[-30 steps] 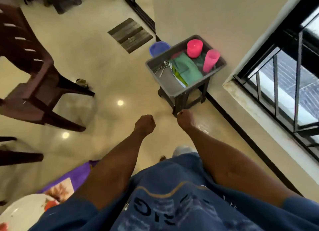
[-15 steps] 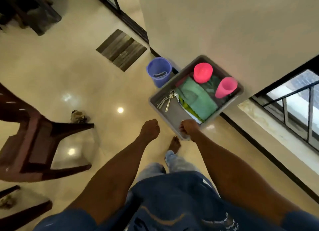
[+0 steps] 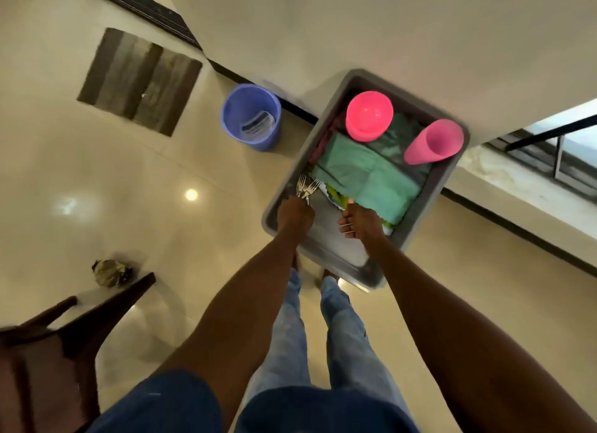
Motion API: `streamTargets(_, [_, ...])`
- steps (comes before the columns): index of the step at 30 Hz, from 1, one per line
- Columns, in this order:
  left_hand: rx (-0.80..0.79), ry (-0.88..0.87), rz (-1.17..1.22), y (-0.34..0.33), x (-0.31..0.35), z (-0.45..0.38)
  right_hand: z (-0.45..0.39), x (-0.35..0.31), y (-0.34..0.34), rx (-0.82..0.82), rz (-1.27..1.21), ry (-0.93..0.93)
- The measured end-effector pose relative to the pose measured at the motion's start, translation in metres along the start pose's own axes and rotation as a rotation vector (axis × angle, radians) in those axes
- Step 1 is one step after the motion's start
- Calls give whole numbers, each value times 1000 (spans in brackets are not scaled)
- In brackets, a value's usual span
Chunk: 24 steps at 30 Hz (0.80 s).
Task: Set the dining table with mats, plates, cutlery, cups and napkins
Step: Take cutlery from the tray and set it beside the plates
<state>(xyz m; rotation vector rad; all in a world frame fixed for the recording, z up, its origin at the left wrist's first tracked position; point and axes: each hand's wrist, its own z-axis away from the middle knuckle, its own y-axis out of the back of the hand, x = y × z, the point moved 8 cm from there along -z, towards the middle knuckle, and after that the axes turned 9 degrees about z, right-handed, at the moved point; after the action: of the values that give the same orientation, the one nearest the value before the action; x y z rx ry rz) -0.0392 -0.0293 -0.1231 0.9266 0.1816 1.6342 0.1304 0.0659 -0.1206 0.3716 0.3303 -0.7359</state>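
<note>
both hands reach into a grey rectangular plastic tub (image 3: 429,206) by the wall. the left hand (image 3: 295,213) curls around a bunch of silver metal forks (image 3: 307,187), tines pointing away. the right hand (image 3: 360,222) pinches the near edge of a stack of folded green cloth napkins (image 3: 365,174). two pink plastic cups (image 3: 370,116) stand at the tub's far end. a blue plastic bin (image 3: 250,116) sits on the floor to the left.

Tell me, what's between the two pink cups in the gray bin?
In the head view, dark green folded cloth shows in the gap between the red-pink cup and the lighter pink cup, down inside the gray bin.
</note>
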Motion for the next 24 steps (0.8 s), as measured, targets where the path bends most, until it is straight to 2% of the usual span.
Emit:
streamTargets(5, [-39, 18, -197, -26, -10, -40, -38, 26, -11, 0, 97, -66])
streamTargets(8, [-6, -13, -282, -40, -9, -46, -46, 40, -10, 9, 146, -97])
streamTargets(13, [4, -23, -150, -47, -13, -53, -49, 44, -5, 24, 107, -123])
streamTargets(16, [-45, -11, -102, -50, -16, -59, -52, 39, -4, 36, 90, -99])
streamTargets(21, [-121, -22, -155, -47, -4, -65, -53, 34, -7, 18, 124, -56])
streamTargets(24, [-175, 35, -34, -48, -10, -66, -50, 35, -5, 18, 108, -62])
